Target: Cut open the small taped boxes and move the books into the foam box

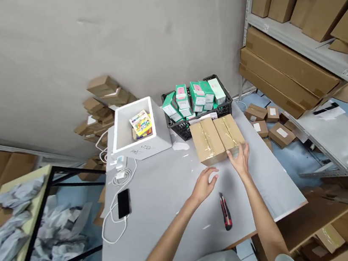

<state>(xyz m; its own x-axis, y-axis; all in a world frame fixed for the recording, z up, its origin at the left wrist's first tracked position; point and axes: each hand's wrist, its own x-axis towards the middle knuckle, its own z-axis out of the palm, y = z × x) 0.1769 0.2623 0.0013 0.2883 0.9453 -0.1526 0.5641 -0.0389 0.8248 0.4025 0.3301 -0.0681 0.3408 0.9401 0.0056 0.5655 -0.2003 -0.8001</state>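
Observation:
Two taped brown cardboard boxes lie side by side on the table, a left box (207, 141) and a right box (229, 131). My right hand (239, 161) is at the near end of the right box, its thumb and fingers spread across that end and gripping it. Just short of the left box's near end, my left hand (204, 186) hovers with curved fingers apart and nothing in them. A red and black utility knife (225, 212) lies on the table between my forearms.
Behind the boxes, a black crate (182, 130) holds several green and white boxes (198, 93). A white foam box (156, 139) with colourful packets stands left. A phone (124, 203) and white cable (125, 179) lie on the table (156, 214). Shelves (307, 45) with cartons rise at right.

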